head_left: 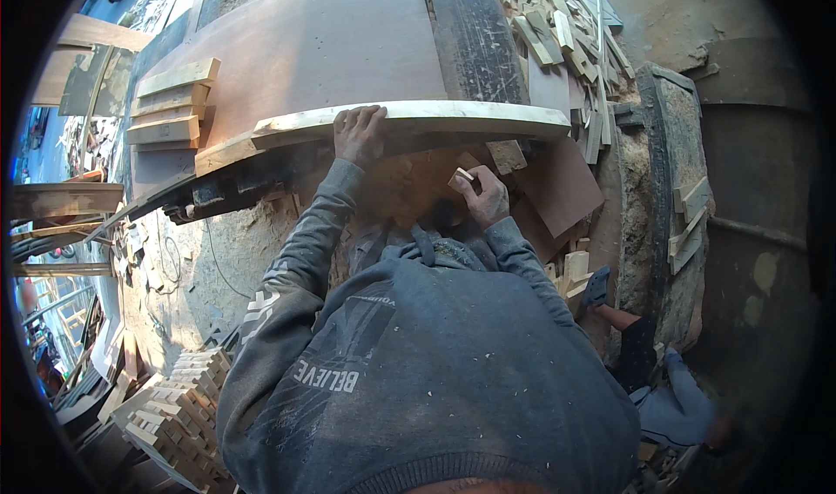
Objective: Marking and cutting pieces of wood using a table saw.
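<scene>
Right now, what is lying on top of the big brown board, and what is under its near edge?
On the brown board lie stacked wood strips at left. A pale plank runs along its near edge, with the left hand on it. Underneath is dark shadow, so nothing can be told.
</scene>
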A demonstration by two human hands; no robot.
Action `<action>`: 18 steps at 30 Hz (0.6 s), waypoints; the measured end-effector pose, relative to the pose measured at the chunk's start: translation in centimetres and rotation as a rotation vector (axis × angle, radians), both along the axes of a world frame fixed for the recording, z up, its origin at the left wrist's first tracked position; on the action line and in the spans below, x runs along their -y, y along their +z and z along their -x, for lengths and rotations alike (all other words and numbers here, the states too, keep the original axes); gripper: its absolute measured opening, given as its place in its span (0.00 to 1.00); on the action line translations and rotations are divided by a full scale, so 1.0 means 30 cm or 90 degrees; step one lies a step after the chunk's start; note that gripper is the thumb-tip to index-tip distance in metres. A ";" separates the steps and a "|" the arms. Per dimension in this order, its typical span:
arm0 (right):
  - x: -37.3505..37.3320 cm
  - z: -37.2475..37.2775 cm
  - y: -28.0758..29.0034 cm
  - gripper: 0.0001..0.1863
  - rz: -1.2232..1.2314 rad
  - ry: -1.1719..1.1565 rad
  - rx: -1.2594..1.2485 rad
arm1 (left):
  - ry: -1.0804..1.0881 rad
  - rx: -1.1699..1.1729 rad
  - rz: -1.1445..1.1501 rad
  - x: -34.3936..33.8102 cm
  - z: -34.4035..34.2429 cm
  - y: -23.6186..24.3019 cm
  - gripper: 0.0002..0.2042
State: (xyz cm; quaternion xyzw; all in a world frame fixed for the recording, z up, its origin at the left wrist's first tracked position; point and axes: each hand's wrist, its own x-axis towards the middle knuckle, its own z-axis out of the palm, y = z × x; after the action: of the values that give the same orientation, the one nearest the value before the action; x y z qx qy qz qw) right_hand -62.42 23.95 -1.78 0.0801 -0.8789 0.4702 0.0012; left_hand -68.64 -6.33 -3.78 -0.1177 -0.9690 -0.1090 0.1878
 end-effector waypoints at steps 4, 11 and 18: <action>-0.010 -0.002 0.009 0.15 -0.012 0.019 0.049 | -0.030 0.075 0.000 -0.013 -0.015 0.077 0.23; -0.173 0.075 -0.054 0.14 -0.078 -0.283 -0.336 | -0.132 0.214 0.047 0.183 -0.187 0.275 0.21; -0.142 0.199 -0.120 0.18 0.208 -0.266 0.061 | 0.114 0.552 -0.215 0.443 -0.169 0.148 0.20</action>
State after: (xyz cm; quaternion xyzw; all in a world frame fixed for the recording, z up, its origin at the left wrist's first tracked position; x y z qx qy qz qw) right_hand -68.40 28.20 -5.38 -0.1269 -0.7878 0.5987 0.0695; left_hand -63.58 -19.61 0.66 0.0548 -0.9332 -0.2874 -0.2086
